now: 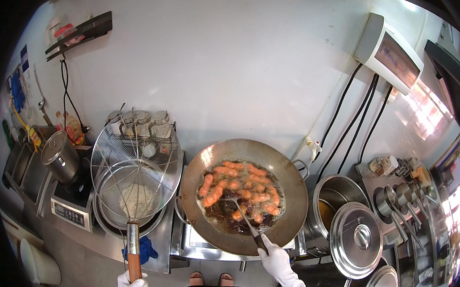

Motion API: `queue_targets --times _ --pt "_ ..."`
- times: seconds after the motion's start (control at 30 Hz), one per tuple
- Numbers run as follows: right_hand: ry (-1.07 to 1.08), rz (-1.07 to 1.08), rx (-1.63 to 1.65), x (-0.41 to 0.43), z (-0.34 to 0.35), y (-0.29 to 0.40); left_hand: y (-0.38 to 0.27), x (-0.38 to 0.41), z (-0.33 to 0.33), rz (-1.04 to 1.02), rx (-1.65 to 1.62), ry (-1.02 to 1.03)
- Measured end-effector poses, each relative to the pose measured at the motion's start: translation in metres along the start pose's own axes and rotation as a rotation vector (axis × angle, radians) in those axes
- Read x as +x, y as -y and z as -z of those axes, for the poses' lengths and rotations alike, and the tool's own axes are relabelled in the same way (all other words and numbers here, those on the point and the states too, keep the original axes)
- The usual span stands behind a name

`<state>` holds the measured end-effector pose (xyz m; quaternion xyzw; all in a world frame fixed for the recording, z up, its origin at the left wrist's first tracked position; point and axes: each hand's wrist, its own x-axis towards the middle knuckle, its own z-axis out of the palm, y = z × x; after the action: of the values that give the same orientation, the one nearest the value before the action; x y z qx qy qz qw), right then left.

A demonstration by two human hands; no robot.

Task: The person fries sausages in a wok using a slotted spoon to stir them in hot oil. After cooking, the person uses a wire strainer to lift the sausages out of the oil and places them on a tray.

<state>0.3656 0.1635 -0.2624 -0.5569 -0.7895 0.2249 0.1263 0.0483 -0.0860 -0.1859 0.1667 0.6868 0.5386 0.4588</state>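
Observation:
At the bottom left, my gloved left hand grips the wooden handle of a large round wire skimmer. The skimmer's mesh hangs over a metal basin with something pale in it, blurred by the wires. My right hand, also in a white glove, holds a metal spatula by its dark handle. Its head dips into the dark, bubbling oil of a wide two-handled wok. Several orange-red sausages float there, mostly toward the far side, some close to the spatula.
Right of the wok stands a tall steel pot, with a lid leaning on it. An induction cooker and lidded steel pot are on the left. Blue cloth lies beneath the skimmer handle. Black cables run down the wall.

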Motion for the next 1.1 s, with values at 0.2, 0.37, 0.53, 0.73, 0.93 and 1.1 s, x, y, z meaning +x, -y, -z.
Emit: queue_targets --times 0.2,0.37,0.53,0.73,0.93,1.1 --pt "-0.168 0.046 -0.282 0.043 -0.009 -0.003 -0.010 -0.009 -0.007 0.020 -0.004 -0.032" --pt "-0.173 0.064 -0.489 0.048 0.001 -0.021 -0.007 -0.010 -0.005 0.015 -0.001 -0.045" --pt "-0.147 0.065 -0.521 0.023 0.022 -0.034 -0.008 -0.010 -0.005 0.015 -0.005 -0.043" --pt "-0.049 0.005 -0.409 -0.026 0.043 -0.034 -0.016 -0.011 -0.010 0.024 -0.023 -0.039" --pt "0.026 -0.005 -0.203 -0.058 0.044 -0.018 -0.019 -0.011 -0.011 0.017 -0.011 -0.027" --pt "0.040 0.037 0.039 -0.044 0.027 -0.005 -0.018 -0.010 -0.010 0.011 -0.015 -0.017"
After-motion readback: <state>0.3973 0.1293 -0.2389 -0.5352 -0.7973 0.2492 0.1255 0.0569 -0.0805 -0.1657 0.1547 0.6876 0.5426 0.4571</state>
